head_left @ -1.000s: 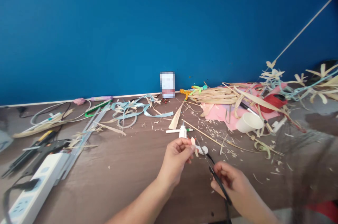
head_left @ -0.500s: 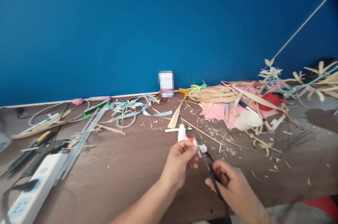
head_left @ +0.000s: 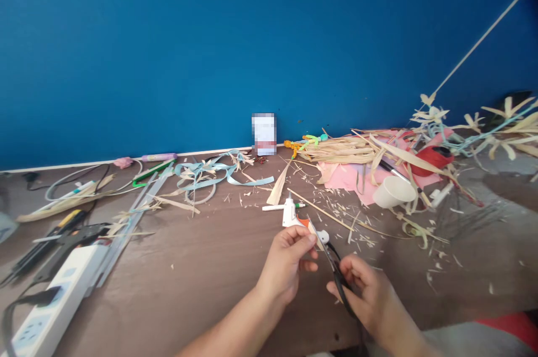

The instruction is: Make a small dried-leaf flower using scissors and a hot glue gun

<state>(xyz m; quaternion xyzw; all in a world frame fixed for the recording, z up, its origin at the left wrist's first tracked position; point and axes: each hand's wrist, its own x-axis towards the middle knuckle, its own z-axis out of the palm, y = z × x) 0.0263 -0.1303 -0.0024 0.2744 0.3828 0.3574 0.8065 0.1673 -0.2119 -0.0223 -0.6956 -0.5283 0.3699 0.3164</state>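
Note:
My left hand (head_left: pixel 288 264) pinches a small pale strip of dried leaf (head_left: pixel 318 241) just above the brown table (head_left: pixel 202 267). My right hand (head_left: pixel 370 295) is closed round the black handles of a pair of scissors (head_left: pixel 336 273), whose blades point up and left at the strip. A white glue gun (head_left: pixel 291 214) with an orange trigger lies on the table just beyond my left hand.
A white paper cup (head_left: pixel 393 191) lies on its side by pink paper (head_left: pixel 347 176) and a heap of dried leaf strips (head_left: pixel 348 149). A red object (head_left: pixel 435 158) sits at the right. A white power strip (head_left: pixel 50 301), black tools (head_left: pixel 54 233) and cables lie at left. Blue ribbons (head_left: pixel 210 173) lie in the middle.
Both hands have drawn slightly nearer and lower. The scissors' blades have come closer to the strip in my left hand. The view has shifted a little.

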